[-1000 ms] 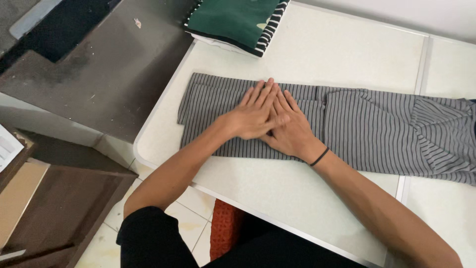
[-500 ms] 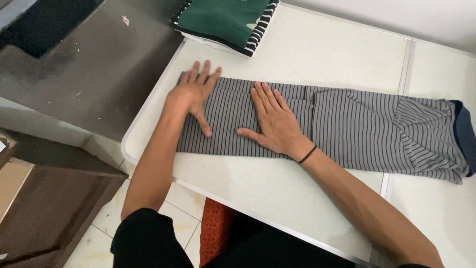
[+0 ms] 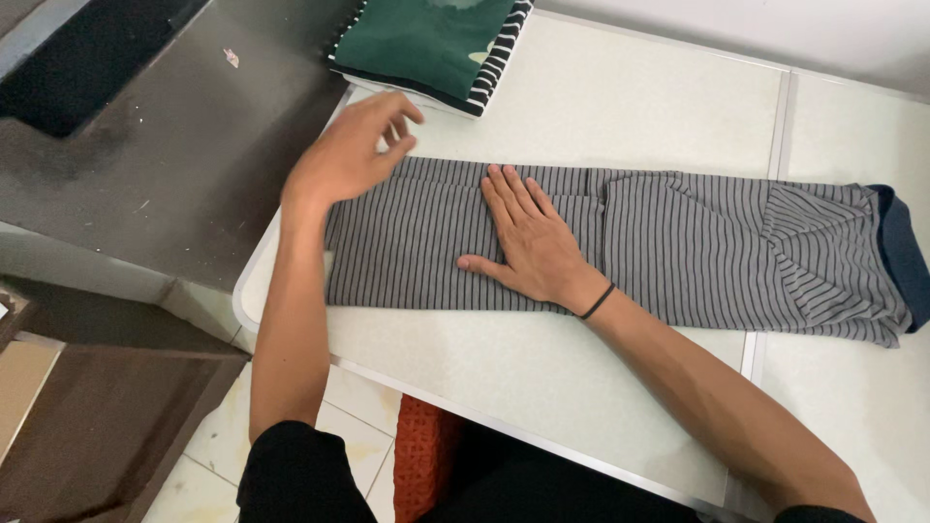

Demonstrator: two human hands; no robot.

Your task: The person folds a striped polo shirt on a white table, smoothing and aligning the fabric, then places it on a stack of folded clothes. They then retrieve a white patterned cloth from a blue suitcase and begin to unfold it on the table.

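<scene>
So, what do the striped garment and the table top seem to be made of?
Striped garment: soft knit fabric, probably cotton jersey; matte, lies limp with small folds under the right hand. Table top: hard, smooth, pale speckled surface, perhaps laminate or plastic, with a metal-looking edge.

right hand [image 3: 531, 239] flat on striped shirt [image 3: 678, 247] — left hand [image 3: 349, 155] lifted.

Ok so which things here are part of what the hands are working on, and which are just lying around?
In use:
- grey striped garment, folded into a long strip on the white table
- right hand, flat on it
- left hand, over its left end

Lying about:
- folded green garment with striped edge, at the table's far corner
- dark surface to the left
</scene>
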